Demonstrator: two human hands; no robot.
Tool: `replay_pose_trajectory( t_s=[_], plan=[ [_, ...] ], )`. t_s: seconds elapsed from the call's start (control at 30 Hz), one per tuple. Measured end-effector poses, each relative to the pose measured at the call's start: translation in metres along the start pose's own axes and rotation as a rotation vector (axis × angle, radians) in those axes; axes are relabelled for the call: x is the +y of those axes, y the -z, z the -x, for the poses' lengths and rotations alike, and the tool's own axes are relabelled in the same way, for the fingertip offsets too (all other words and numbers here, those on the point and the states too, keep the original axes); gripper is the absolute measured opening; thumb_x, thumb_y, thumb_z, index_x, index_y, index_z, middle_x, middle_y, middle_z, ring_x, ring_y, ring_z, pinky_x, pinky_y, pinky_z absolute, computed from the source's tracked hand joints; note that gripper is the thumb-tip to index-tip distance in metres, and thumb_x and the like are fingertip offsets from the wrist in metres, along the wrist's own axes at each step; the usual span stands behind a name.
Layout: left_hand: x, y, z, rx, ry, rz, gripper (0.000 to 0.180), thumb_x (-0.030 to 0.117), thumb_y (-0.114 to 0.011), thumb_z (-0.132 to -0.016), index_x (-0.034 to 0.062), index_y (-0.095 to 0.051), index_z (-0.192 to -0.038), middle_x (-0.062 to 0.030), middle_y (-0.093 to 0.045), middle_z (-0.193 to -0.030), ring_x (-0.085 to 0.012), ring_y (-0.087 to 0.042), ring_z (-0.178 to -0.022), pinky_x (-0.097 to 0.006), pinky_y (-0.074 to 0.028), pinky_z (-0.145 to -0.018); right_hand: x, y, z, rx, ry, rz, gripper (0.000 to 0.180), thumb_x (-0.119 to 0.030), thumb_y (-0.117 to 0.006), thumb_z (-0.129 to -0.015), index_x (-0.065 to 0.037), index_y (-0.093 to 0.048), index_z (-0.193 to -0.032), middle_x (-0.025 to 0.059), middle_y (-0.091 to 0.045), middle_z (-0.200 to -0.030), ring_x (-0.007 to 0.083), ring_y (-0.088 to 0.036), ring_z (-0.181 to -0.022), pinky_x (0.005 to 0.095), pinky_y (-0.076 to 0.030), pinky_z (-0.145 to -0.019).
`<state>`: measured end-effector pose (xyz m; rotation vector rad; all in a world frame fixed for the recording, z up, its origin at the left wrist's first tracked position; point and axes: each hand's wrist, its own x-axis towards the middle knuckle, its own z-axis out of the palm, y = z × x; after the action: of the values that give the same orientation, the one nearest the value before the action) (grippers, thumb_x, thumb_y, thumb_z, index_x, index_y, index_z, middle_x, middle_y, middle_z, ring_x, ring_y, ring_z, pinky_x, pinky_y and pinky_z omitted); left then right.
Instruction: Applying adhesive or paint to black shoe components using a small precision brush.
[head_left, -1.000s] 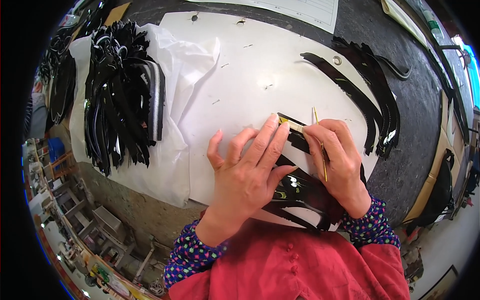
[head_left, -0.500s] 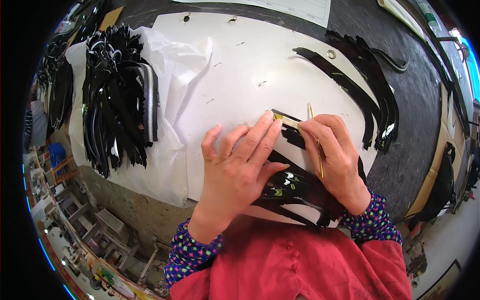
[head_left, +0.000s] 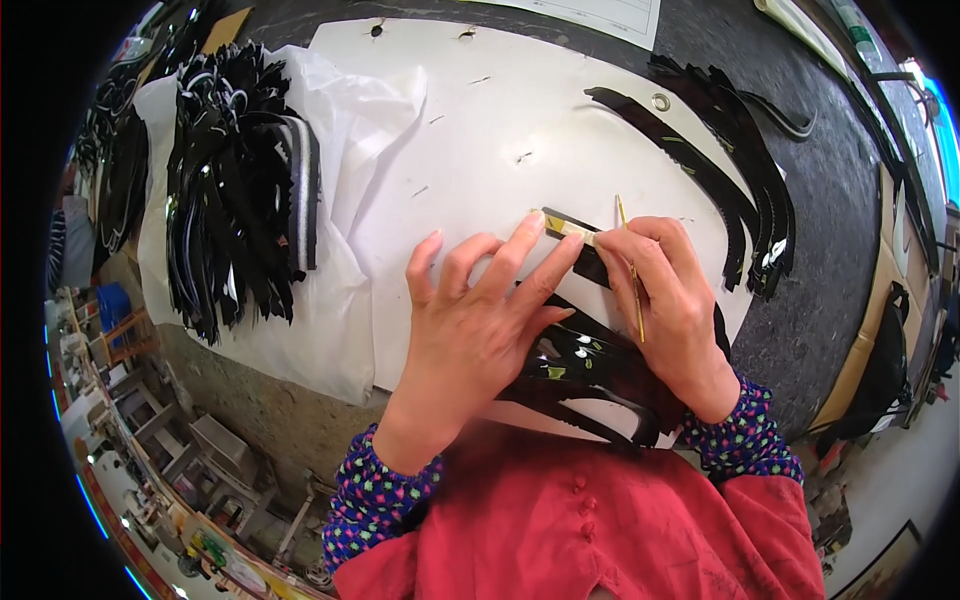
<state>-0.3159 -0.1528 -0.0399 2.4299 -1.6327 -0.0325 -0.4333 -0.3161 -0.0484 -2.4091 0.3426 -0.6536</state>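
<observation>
A short narrow strip (head_left: 556,224), cream and yellow with a dark edge, lies at the middle of the white board (head_left: 470,120). My left hand (head_left: 470,315) lies over the board with its fingers spread, two fingertips pressing on the strip. At the strip's right end the fingers of my right hand (head_left: 672,290) are pinched together. The same hand grips a thin gold-coloured stick (head_left: 638,308), which slants down across its fingers. Glossy black cut pieces (head_left: 575,360) lie under and between my hands, partly hidden by them.
Curved black strips (head_left: 690,165) lie on the board's right side, beside a thicker black bundle (head_left: 765,200). To the left, a large black bundle (head_left: 235,200) rests on white plastic sheeting (head_left: 345,330). A white printed sheet (head_left: 600,15) lies at the far edge.
The two pressing fingers of my left hand have moved apart along the strip, and more of its yellow part shows. My right hand keeps its pinch, shifted slightly.
</observation>
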Motion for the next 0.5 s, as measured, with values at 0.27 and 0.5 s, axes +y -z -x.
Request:
replay_pose_trajectory(
  t_s=[0.27, 0.5],
  plan=[
    [0.000, 0.001, 0.001, 0.023, -0.007, 0.049, 0.049, 0.038, -0.064, -0.094, 0.0310, -0.057, -0.142, 0.0039, -0.051, -0.143, -0.0182, -0.046, -0.118, -0.045, -0.025, -0.110, -0.012, 0.025, -0.003, -0.056, -0.133, -0.032, 0.022, 0.006, -0.065, -0.091, 0.003, -0.065, -0.113, 0.0165, -0.061, -0.102, 0.0311, -0.065, -0.084, 0.0375, -0.054, -0.071],
    [-0.002, -0.001, 0.003, 0.069, -0.017, 0.057, 0.052, 0.034, -0.070, -0.090, 0.0281, -0.058, -0.140, 0.0037, -0.052, -0.141, -0.0183, -0.046, -0.118, -0.046, -0.026, -0.109, -0.019, 0.031, -0.031, -0.039, -0.256, -0.389, 0.014, -0.009, -0.057, -0.103, 0.001, -0.067, -0.106, 0.0042, -0.063, -0.079, 0.0053, -0.053, -0.055, 0.0206, -0.041, -0.050]
  ],
)
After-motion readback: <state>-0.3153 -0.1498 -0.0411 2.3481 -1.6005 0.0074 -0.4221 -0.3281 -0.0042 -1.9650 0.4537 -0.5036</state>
